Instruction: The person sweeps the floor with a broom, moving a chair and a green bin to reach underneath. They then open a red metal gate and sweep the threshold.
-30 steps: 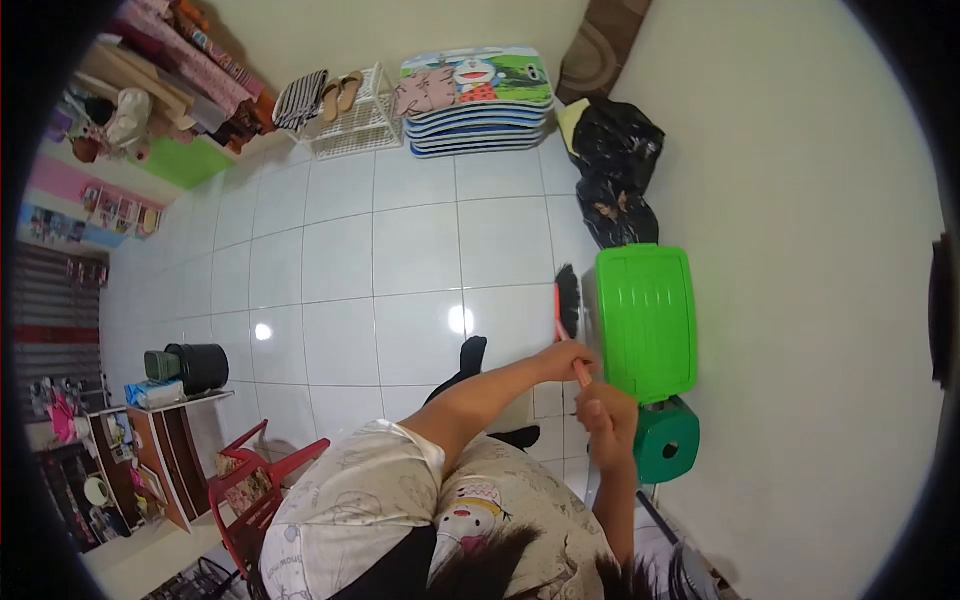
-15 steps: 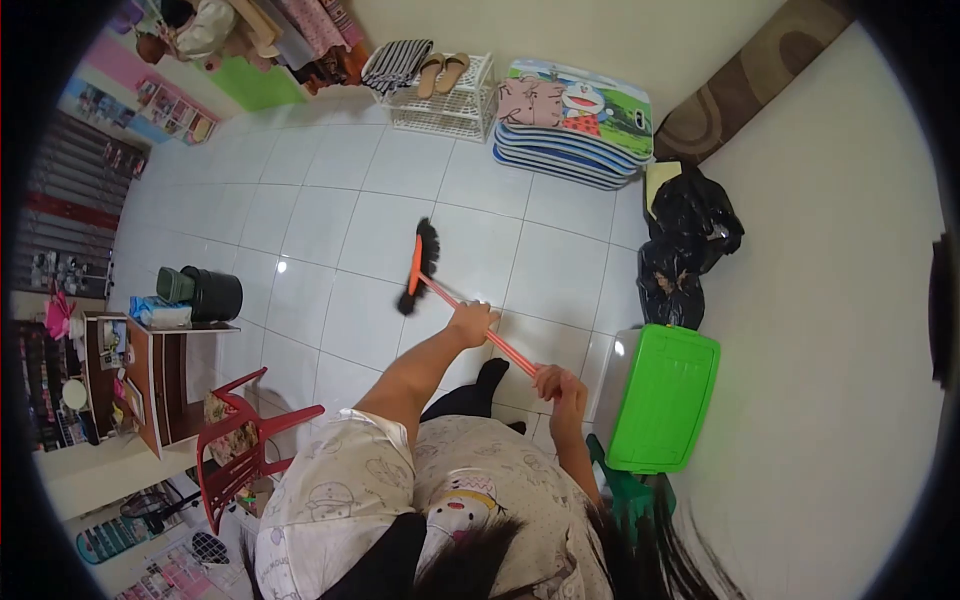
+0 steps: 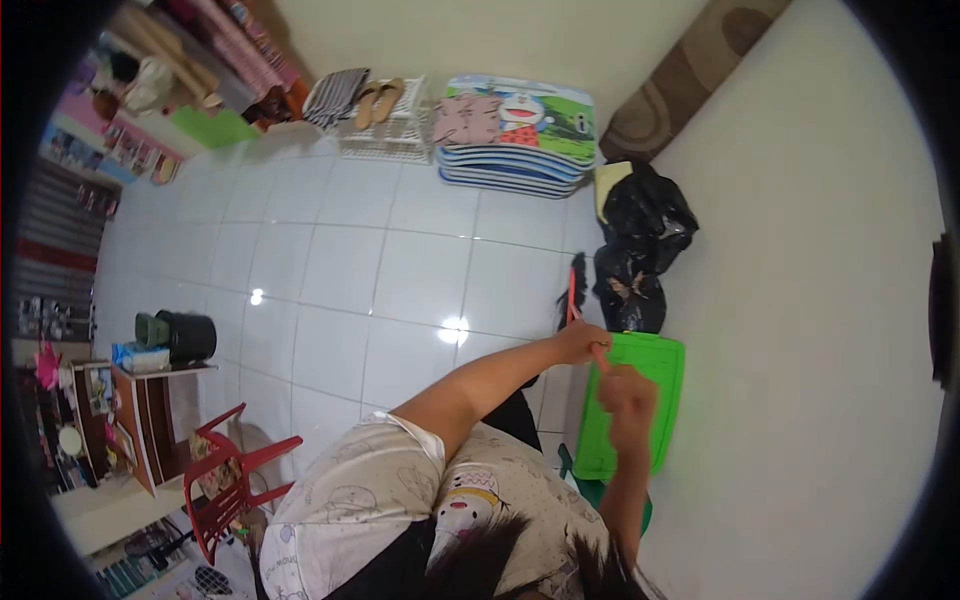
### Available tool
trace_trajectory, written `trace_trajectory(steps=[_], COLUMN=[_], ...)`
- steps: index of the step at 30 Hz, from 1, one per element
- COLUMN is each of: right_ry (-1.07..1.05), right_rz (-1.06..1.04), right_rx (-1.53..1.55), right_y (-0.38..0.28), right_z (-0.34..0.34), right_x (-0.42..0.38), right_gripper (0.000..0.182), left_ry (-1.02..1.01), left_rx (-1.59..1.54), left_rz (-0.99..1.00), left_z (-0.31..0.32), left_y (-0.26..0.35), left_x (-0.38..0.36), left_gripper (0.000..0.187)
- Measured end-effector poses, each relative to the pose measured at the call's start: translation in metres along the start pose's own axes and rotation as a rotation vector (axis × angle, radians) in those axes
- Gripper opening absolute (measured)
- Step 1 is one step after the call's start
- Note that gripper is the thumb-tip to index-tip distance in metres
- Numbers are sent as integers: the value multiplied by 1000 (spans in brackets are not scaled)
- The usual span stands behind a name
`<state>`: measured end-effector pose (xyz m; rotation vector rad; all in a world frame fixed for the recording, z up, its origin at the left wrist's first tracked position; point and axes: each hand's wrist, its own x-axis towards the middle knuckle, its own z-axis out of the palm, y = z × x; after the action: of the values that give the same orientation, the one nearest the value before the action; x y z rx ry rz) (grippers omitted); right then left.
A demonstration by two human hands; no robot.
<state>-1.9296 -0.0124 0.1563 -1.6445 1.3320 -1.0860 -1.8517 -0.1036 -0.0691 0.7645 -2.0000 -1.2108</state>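
The person stands on a white tiled floor and holds a broom with both hands. The left hand is closed around the orange handle higher toward the head of the broom, and the right hand is closed around the handle just behind it, nearer the body. The dark bristles rest on the floor close to the right wall, just beside two black rubbish bags that lean against that wall.

Below the hands, a green plastic box with a ribbed lid stands on the floor against the right wall; the right hand is in front of its near-left part. The bags lie between this box and the far corner of the room.

The floor is glossy and shows two bright light reflections near its middle. Along the far wall lies a stack of cartoon-printed mats, and just left of it a white wire rack carries a pair of sandals and a striped cloth. A rolled brown rug leans in the far right corner. At the left edge of the floor a black bucket stands near a small wooden cabinet, and a red plastic chair stands at the near left. The right wall is plain and pale.
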Motion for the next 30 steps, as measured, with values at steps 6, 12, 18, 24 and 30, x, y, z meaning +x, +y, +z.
trace_trajectory(steps=[6,12,18,24,30], right_ry=[47,48,-82,158,482], right_rz=[64,31,140,247,212], right_rx=[284,684,883,905,679], right_y=[32,85,131,184,61], right_z=[-35,-8,52,8,-139], right_x=[35,55,58,65,137], right_gripper=[42,39,39,37,46], left_ry=[-86,-106,-377,-315,-199], left_rx=[6,196,694,675,426], left_rz=[-92,-350,-740,-827,-245], left_z=[5,-46,-116,-141,-94], left_y=[-20,-65,-106,-57,-22], left_x=[36,-18,-73,-23,131], left_gripper=[16,16,17,21,21])
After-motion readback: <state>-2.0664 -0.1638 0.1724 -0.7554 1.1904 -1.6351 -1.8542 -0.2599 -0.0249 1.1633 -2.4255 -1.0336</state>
